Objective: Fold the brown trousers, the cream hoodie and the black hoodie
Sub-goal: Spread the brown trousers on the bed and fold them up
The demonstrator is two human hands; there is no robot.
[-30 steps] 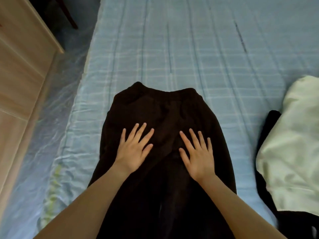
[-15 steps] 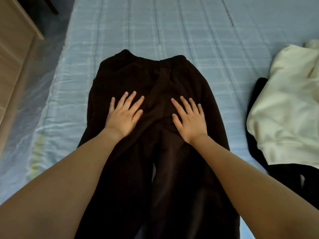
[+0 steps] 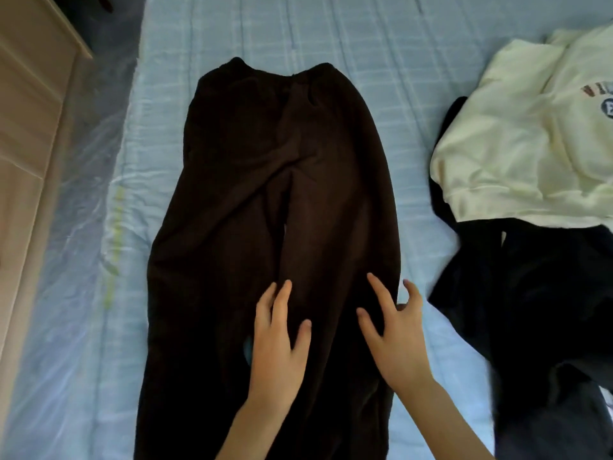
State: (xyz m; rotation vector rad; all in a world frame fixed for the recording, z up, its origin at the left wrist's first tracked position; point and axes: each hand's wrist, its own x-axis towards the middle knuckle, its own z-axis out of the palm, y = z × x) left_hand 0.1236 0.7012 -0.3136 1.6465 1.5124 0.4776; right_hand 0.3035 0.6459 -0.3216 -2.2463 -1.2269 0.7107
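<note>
Brown trousers [image 3: 265, 194] are laid flat on the bed [image 3: 414, 78], waistband farthest. The left hand [image 3: 278, 356] is rested on them, fingers straight. The right hand [image 3: 394, 340] is spread on the right leg, fingers slightly bent, gripping nothing. The cream hoodie [image 3: 517, 144] is laid over the black hoodie [image 3: 530, 310], to the right.

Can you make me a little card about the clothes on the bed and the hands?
Bed: blue checked sheet
Brown trousers: spread flat, unfolded, waistband at far end
Cream hoodie: rumpled, at the right, top of the pile
Black hoodie: rumpled, partly under it
Left hand: flat on the trousers
Right hand: fingers spread, at the trousers' right edge
</note>
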